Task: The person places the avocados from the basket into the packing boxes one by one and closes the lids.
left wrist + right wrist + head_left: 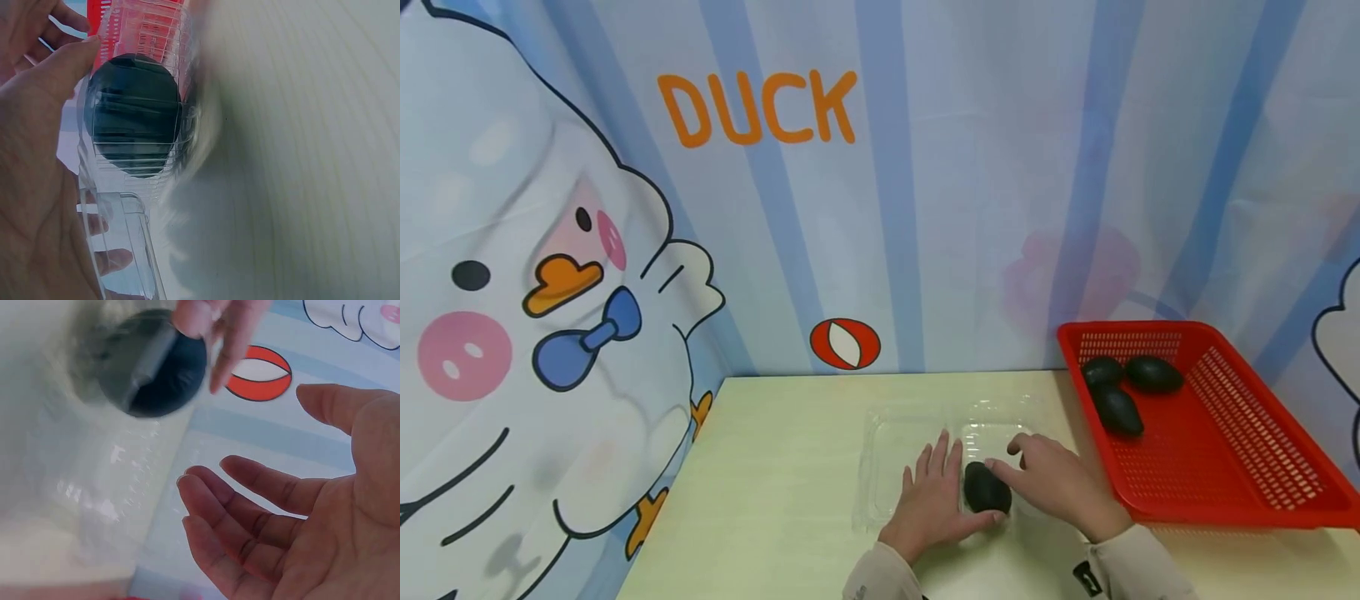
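A dark green avocado (987, 487) lies in the right half of a clear plastic clamshell box (874, 479) that stands opened flat on the table. My left hand (928, 504) rests on the box's near middle, fingers straight and pointing away from me, thumb beside the avocado. In the left wrist view the avocado (134, 125) shows through the clear ribbed wall, with the thumb at the box's edge. My right hand (1060, 479) hovers right of the avocado with loosely bent fingers; the right wrist view shows it holding nothing, apart from the avocado (165, 378).
At the right stands a red perforated basket (1210, 500) with 3 more avocados (1153, 375) near its back left corner. A cloth backdrop (962, 208) with duck drawings hangs behind the pale wooden table (760, 492).
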Motion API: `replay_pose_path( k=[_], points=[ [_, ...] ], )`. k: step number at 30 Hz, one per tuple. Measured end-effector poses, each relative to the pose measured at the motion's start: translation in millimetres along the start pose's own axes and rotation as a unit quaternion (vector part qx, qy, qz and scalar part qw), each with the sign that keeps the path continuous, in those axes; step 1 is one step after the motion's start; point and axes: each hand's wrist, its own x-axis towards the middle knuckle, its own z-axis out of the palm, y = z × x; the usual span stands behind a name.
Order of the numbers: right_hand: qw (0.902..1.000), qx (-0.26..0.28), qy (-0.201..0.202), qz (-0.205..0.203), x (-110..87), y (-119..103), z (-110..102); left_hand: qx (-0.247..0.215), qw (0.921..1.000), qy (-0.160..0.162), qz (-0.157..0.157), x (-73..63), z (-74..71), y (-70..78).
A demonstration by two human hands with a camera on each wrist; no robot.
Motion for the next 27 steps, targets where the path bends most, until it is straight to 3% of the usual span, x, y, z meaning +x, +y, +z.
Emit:
replay_pose_path(
  k=[5, 12, 17, 27],
  points=[
    [0.9998, -0.005, 0.019, -0.010, -6.2, 4.2, -20.4, 0.003, 1.0000, -0.002, 0.000, -0.7, -0.4, 0.8],
    [0.9996, -0.012, 0.023, 0.012, -11.9, 11.9, -48.1, 0.001, 1.0000, -0.005, -0.002, -0.3, -1.1, 0.6],
    [0.9989, -0.019, 0.043, -0.004, -10.5, 19.1, -66.3, -0.001, 1.0000, -0.003, 0.000, 1.6, -2.9, 0.4],
    [0.9982, -0.028, 0.053, -0.006, -2.3, 41.0, -83.6, -0.004, 1.0000, -0.004, 0.004, 1.6, -0.4, -1.7]
  ],
)
